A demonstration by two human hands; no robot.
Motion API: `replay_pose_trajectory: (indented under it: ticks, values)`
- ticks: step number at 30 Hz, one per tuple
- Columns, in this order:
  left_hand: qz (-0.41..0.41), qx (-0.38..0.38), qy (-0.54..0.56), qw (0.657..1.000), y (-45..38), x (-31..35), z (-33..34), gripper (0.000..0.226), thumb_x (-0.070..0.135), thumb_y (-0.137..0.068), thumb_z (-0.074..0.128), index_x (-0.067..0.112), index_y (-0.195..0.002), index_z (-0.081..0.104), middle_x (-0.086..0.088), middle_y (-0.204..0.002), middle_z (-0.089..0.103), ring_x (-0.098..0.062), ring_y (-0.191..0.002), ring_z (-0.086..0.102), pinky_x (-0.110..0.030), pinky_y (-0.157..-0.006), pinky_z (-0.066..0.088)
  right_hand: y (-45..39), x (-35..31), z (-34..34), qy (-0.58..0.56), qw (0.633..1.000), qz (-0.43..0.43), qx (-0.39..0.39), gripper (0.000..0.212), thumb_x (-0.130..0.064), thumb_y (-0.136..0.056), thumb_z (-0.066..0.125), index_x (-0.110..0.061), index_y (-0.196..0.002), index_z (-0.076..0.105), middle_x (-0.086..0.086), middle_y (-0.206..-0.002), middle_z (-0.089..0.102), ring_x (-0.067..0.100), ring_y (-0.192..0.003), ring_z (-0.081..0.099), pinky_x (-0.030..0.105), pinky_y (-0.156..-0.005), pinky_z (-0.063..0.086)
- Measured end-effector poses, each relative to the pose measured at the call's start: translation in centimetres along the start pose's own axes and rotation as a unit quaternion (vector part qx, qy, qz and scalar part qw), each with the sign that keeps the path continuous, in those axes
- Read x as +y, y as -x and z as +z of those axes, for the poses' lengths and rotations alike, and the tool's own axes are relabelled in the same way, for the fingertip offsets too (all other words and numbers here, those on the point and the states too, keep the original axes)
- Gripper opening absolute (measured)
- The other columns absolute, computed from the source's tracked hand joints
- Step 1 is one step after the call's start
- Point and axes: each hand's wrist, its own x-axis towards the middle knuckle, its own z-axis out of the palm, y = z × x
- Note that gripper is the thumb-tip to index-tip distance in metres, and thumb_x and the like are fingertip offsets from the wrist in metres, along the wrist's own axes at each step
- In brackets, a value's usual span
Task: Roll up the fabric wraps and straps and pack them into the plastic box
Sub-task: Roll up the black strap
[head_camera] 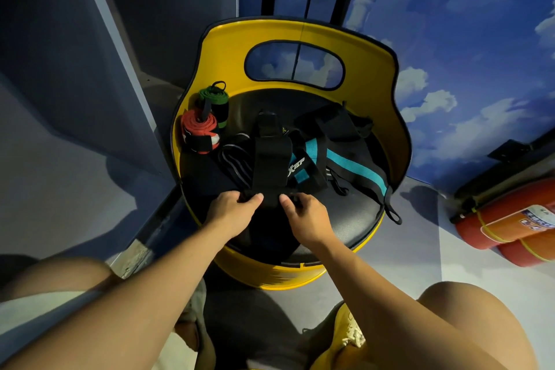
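Note:
A black fabric wrap point(271, 159) lies lengthwise on the black seat of a yellow barrel chair point(399, 141). My left hand point(232, 209) and my right hand point(303, 215) pinch its near end, thumbs on top, rolling the edge. Beside it lie a black and teal wrap point(348, 159) and a black strap with grey stripes point(235, 162). More black straps point(339, 123) are bunched at the back. Two rolled wraps stand at the seat's left: a red and white one point(199, 132) and a green and black one point(214, 102). No plastic box is in view.
The chair's yellow back curves around the seat's far side. A grey wall stands to the left and a cloud-painted blue wall to the right. Red fire extinguishers point(507, 219) lie on the floor at the right. My knees frame the bottom of the view.

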Motion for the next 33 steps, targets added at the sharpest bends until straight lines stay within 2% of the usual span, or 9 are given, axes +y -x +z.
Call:
replay_pose_trajectory:
  ticks: [2,7,11,14,16,19,24,30,33]
  values:
    - [-0.013,0.014,0.068,0.998,-0.6,0.2,0.3,0.041,0.055,-0.089,0.066,0.019,-0.109,0.067,0.002,-0.103,0.069,-0.022,-0.101,0.065,-0.038,-0.090,0.054,-0.6,-0.2,0.1,-0.025,1.000,0.011,0.015,0.046,-0.054,-0.097,0.056,-0.011,-0.107,0.071,0.006,-0.101,0.071,0.020,-0.096,0.065,0.027,-0.077,0.046]
    - [0.002,0.041,0.152,0.987,-1.7,0.5,0.8,0.034,0.049,-0.082,0.076,0.032,-0.107,0.061,0.006,-0.101,0.066,-0.018,-0.093,0.067,-0.040,-0.087,0.060,-0.9,-0.7,0.4,-0.098,0.990,0.047,0.091,0.031,-0.050,-0.093,0.066,-0.019,-0.094,0.063,-0.015,-0.079,0.062,0.000,-0.073,0.057,0.006,-0.061,0.038]
    - [0.014,0.046,0.185,0.982,-1.7,0.1,0.9,0.025,0.051,-0.080,0.078,0.040,-0.097,0.062,0.010,-0.095,0.066,-0.015,-0.091,0.068,-0.042,-0.083,0.062,-0.5,-0.8,0.8,-0.112,0.990,0.040,0.076,0.031,-0.047,-0.096,0.062,-0.020,-0.110,0.063,-0.010,-0.092,0.066,0.007,-0.087,0.062,0.018,-0.075,0.045]
    - [0.015,0.013,0.207,0.978,-1.4,-0.5,0.7,0.035,0.058,-0.066,0.079,0.044,-0.094,0.064,0.007,-0.101,0.071,-0.016,-0.095,0.070,-0.043,-0.087,0.061,0.0,-0.6,0.8,-0.146,0.988,0.050,0.013,0.039,-0.029,-0.092,0.068,-0.020,-0.128,0.054,-0.004,-0.108,0.067,0.012,-0.098,0.065,0.027,-0.086,0.053]
    - [0.009,-0.017,0.226,0.974,-1.2,-1.0,0.7,0.046,0.048,-0.060,0.084,0.044,-0.101,0.065,0.008,-0.106,0.073,-0.015,-0.099,0.071,-0.042,-0.093,0.059,0.3,-0.2,0.6,-0.158,0.986,0.051,-0.015,0.044,-0.020,-0.091,0.070,-0.020,-0.131,0.052,-0.001,-0.112,0.068,0.011,-0.100,0.066,0.031,-0.090,0.056]
    - [0.019,-0.042,0.229,0.972,-0.5,-1.3,0.3,0.051,0.028,-0.074,0.086,0.036,-0.118,0.064,0.008,-0.111,0.072,-0.013,-0.105,0.069,-0.041,-0.099,0.056,0.7,0.3,0.2,-0.151,0.988,0.037,-0.019,0.042,-0.024,-0.091,0.071,-0.023,-0.128,0.053,-0.001,-0.112,0.071,0.011,-0.102,0.068,0.036,-0.095,0.056]
    - [0.018,-0.070,0.228,0.971,0.4,-2.0,-0.2,0.035,0.035,-0.075,0.086,0.036,-0.103,0.064,0.005,-0.101,0.076,-0.017,-0.099,0.072,-0.043,-0.096,0.057,2.4,0.3,-0.3,-0.139,0.990,0.017,-0.003,0.030,-0.032,-0.093,0.070,-0.026,-0.119,0.057,-0.008,-0.103,0.069,0.010,-0.098,0.067,0.036,-0.093,0.056]
    - [-0.015,-0.106,0.207,0.973,-0.4,-2.2,-0.2,0.035,0.038,-0.085,0.080,0.024,-0.113,0.065,-0.005,-0.112,0.072,-0.021,-0.096,0.074,-0.040,-0.092,0.060,2.6,-0.1,-1.0,-0.060,0.998,0.010,-0.013,0.026,-0.042,-0.095,0.065,-0.021,-0.110,0.061,-0.013,-0.089,0.061,0.007,-0.084,0.058,0.014,-0.070,0.043]
    - [-0.022,-0.078,0.201,0.976,-1.0,-1.6,0.3,0.045,0.049,-0.086,0.075,0.019,-0.118,0.066,-0.004,-0.113,0.071,-0.021,-0.096,0.072,-0.038,-0.088,0.061,1.5,-0.4,-1.0,-0.035,0.999,0.001,-0.005,0.037,-0.051,-0.096,0.060,-0.014,-0.103,0.062,-0.005,-0.086,0.061,0.012,-0.081,0.057,0.023,-0.069,0.041]
